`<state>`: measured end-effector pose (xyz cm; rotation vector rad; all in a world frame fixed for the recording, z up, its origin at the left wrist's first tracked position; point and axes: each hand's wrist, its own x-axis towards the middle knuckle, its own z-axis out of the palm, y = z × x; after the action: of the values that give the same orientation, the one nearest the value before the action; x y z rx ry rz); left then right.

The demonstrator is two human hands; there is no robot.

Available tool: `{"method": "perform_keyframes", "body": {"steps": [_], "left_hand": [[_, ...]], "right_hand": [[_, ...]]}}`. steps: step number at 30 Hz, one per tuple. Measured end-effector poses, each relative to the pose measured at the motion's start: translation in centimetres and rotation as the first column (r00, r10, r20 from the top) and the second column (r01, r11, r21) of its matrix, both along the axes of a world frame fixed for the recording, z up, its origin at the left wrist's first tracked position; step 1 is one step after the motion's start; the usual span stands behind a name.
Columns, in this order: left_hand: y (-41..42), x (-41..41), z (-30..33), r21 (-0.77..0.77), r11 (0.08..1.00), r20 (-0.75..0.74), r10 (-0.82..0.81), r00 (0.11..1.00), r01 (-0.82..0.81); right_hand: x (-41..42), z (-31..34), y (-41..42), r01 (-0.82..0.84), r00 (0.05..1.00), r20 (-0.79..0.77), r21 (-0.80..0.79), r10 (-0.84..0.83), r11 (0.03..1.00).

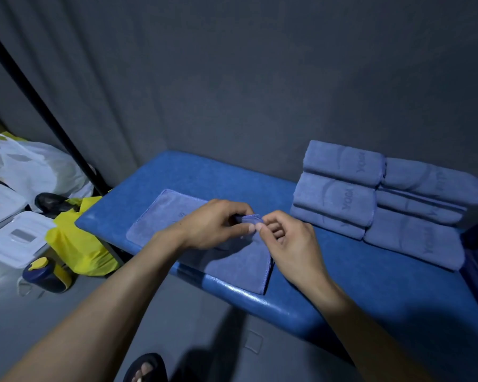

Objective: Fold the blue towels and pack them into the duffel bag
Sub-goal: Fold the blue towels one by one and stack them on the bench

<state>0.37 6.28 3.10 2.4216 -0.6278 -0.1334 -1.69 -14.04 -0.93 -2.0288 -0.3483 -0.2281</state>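
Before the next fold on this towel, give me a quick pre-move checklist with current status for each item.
1. Left hand pinches the towel corner: ok.
2. Right hand pinches the same raised corner: ok.
3. Rest of the towel lies flat on the blue bench: ok.
4. Near towel edge stays on the bench, not hanging off: ok.
5. Folded towel stack sits apart from the working towel: ok.
6. Duffel bag within reach: cannot tell, not in view.
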Motion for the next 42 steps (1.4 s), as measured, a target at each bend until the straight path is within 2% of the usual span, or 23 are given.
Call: {"method": "perform_keyframes", "body": {"steps": [4,8,11,14,17,20,24,27,30,34,37,42], "left_hand": [[-0.2,0.1,0.4,-0.098,0.995,-0.017,0.009,1.000,-0.011],[-0.6,0.0,0.5,-0.066,0.998,0.039,0.005,0.999,-0.002],[-0.8,0.0,0.2,-0.053,0.999,0.064,0.006,0.998,-0.003],[-0.3,0.2,-0.5,-0.028,0.999,0.086,0.028,0.996,-0.026],[1.2,0.9,-1.3,0.013,0.991,0.088,0.131,0.987,-0.133],[4.1,1.8,-1.5,0.071,0.957,0.121,0.271,0.955,-0.281],[10.1,3.1,-2.5,0.213,0.801,0.193,0.527,0.828,-0.559],[12.7,3.3,-3.6,0.286,0.733,0.209,0.581,0.786,-0.618],[13.0,3.6,-3.9,0.328,0.738,0.219,0.548,0.807,-0.590],[12.8,4.4,-3.6,0.324,0.746,0.286,0.508,0.812,-0.581],[13.1,5.0,-3.3,0.297,0.792,0.296,0.455,0.840,-0.534],[14.7,5.2,-2.6,0.210,0.898,0.239,0.337,0.911,-0.388]], "right_hand": [[0.1,0.3,-0.4,0.040,0.999,0.007,0.002,-0.040,0.999],[-0.2,0.5,-0.3,0.049,0.998,0.048,-0.021,-0.048,0.999],[-0.4,0.5,-0.3,-0.041,0.992,0.108,-0.172,0.060,0.984],[-0.1,0.0,-0.2,-0.042,0.998,0.039,-0.265,0.055,0.963],[0.5,-0.2,-0.2,0.023,0.997,-0.071,-0.270,-0.043,0.963],[1.2,0.0,-0.5,0.024,0.978,-0.197,-0.189,-0.062,0.982],[2.3,-0.3,-1.1,0.031,0.956,-0.284,-0.141,-0.070,0.990],[2.8,-0.3,-1.4,0.006,0.954,-0.294,-0.151,-0.051,0.988],[2.7,0.0,-1.8,-0.033,0.971,-0.238,-0.233,-0.024,0.972],[2.8,-0.4,-1.9,0.017,1.000,0.030,-0.359,-0.007,0.933],[2.8,-0.5,-1.8,-0.036,0.969,0.210,-0.384,0.126,0.923],[1.4,0.7,-1.7,-0.136,0.909,0.316,-0.392,0.272,0.910]]}}
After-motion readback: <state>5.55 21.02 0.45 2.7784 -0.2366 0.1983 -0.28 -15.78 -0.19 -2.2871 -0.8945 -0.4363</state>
